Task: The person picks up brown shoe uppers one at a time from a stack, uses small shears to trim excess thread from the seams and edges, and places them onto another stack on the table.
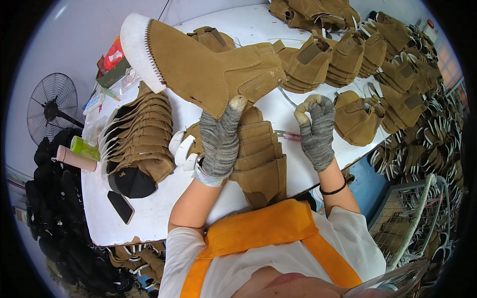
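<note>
My left hand [222, 134], in a grey knit glove with bare-looking fingertips, grips a tan suede boot upper [198, 64] by its lower edge. The upper lies sideways in the air, its white toe piece [138, 47] pointing left with dark zigzag stitching along the join. My right hand [316, 130], gloved alike, is raised to the right of the upper with fingers curled into a pinch. A thin pale strand [287, 97] runs from the upper's right end to those fingers. Beneath my left hand lies an overlapping stack of tan uppers [261, 169]. A pink-handled tool [289, 135] lies between my hands.
On the white table [149, 218] are a row of nested uppers [144, 134], a black phone [120, 207], green [84, 147] and pink [74, 158] bottles. More upper piles [307, 62] line the far right. A fan [52, 107] stands left; a wire cart [405, 218] stands right.
</note>
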The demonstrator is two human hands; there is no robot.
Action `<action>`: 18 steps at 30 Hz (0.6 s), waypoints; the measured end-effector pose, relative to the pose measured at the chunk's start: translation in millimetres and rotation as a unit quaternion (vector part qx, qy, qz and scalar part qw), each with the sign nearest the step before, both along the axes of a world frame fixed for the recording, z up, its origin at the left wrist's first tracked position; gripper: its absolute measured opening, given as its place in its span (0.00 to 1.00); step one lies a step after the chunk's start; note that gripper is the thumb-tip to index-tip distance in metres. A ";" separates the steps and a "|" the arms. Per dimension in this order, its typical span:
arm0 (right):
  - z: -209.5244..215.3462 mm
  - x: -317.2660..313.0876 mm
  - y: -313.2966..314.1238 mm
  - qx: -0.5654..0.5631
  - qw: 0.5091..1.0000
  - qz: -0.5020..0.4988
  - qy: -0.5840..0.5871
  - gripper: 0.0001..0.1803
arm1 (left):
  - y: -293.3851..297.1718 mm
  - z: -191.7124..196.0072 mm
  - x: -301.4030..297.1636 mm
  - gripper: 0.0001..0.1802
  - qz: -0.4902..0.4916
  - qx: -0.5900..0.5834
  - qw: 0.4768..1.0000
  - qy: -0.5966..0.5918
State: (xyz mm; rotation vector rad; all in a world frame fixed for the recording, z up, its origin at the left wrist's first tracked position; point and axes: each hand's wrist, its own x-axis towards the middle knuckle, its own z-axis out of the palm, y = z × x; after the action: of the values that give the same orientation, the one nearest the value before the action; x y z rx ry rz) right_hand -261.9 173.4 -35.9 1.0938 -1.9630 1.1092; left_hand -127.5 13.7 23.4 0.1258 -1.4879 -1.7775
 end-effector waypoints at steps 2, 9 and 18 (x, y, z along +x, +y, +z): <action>-15.2 -9.4 13.7 0.226 0.965 -0.043 -0.128 0.11 | -0.5 -1.3 0.5 0.22 0.005 -0.004 1.000 -0.007; -50.6 3.0 9.9 0.385 0.902 -0.109 -0.165 0.15 | -1.6 -5.5 0.9 0.22 0.038 -0.043 0.998 -0.006; -53.6 -16.9 -1.4 0.085 0.974 -0.022 -0.208 0.08 | -2.8 -4.2 -1.2 0.21 0.048 -0.078 0.996 -0.019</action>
State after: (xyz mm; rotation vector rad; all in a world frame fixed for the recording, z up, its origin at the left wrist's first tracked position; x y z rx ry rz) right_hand -278.8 171.9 -89.5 0.9519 -2.4347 1.2406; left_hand -128.8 10.9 19.2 0.1510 -1.6147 -1.5845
